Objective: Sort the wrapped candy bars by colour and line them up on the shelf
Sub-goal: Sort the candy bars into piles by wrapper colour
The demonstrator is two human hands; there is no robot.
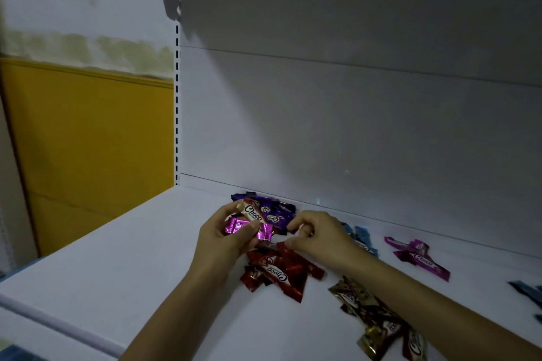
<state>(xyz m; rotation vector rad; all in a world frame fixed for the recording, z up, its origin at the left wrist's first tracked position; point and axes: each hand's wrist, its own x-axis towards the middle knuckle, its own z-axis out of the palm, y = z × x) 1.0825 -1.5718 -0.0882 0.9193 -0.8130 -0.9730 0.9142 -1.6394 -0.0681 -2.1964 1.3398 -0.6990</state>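
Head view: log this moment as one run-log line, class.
left hand: holds pink bar and cream bar | right hand: at red pile, grip unclear | shelf: purple pile, blue pile, magenta pile, gold pile

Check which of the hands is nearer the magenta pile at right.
Right. The right hand is just left of the magenta pile, blue bars between; the left hand is farther left, holding a pink bar.

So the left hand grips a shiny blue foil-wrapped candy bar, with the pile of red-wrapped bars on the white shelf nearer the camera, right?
Not quite. The head view shows the left hand gripping a shiny magenta foil-wrapped candy bar, not a blue one. The pile of red-wrapped bars does lie on the white shelf nearer the camera.
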